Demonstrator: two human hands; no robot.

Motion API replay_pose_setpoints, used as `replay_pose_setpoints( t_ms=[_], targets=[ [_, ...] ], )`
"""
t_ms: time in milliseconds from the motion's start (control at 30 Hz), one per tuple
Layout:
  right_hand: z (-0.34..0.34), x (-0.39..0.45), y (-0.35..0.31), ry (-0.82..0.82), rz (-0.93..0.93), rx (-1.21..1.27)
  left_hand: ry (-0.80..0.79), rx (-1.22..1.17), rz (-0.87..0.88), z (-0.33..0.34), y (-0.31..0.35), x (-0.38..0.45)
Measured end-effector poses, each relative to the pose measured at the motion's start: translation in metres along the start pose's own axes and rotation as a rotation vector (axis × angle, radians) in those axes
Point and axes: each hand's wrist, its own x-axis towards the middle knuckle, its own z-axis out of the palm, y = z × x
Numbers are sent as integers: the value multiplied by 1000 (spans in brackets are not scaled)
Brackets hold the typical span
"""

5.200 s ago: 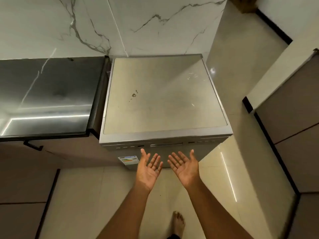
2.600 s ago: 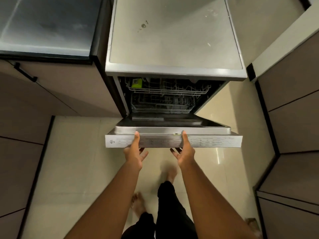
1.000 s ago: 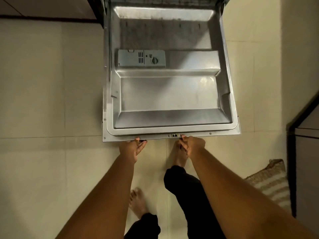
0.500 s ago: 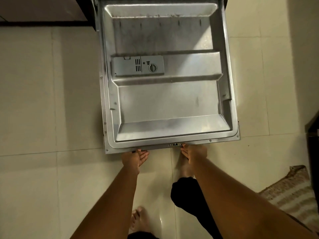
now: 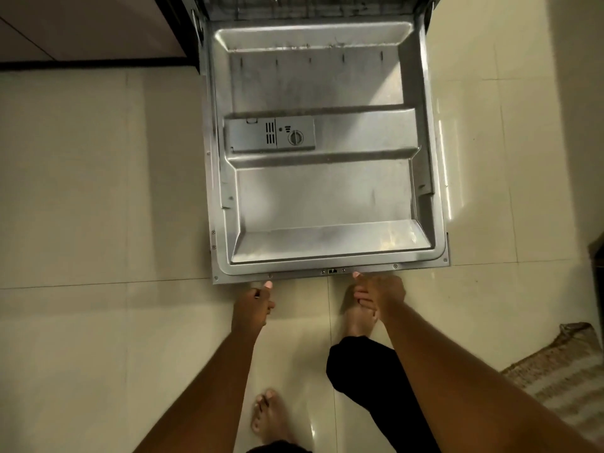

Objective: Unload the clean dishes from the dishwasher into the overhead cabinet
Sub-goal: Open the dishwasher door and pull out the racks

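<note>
Both my forearms are bare, with no sleeve, no watch and no bracelet showing on them. My left hand [image 5: 253,307] has a ring on one of its fingers, small and hard to see well. My right hand [image 5: 379,294] shows short nails, pale at the tips. I wear black trousers [image 5: 362,371], loose at the leg, and the cloth looks plain without any print. My feet are bare: the left foot [image 5: 269,416] and the right foot [image 5: 358,322] have no shoes and no socks.
</note>
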Motion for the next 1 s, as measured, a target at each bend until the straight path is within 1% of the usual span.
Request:
replay_pose_setpoints(
  t_ms=[67,233,267,433,600,733,833,900,1000],
  targets=[
    [-9,-40,-11,-13,-67,-1,11,-44,46,-16,15,-34],
    [-26,-174,-48,-185,-143,126,2,-175,77,-55,76,-131],
    [-28,-197,-53,-199,-171,147,-2,-187,105,-62,90,-152],
    [-48,-328,-79,-248,-306,169,1,-100,339,-101,150,-270],
    [-73,-429,-86,-208,-485,-1,-5,94,500,-138,175,-368],
    [-94,-490,-78,-157,-610,-142,-21,196,536,-176,169,-427],
    [-106,-521,-74,-148,-698,-254,-26,304,557,-202,171,-454],
    [-113,-537,-73,-107,-783,-361,2,359,589,-215,173,-470],
    [-118,-553,-73,-35,-848,-487,45,450,663,-224,174,-482]
  ],
)
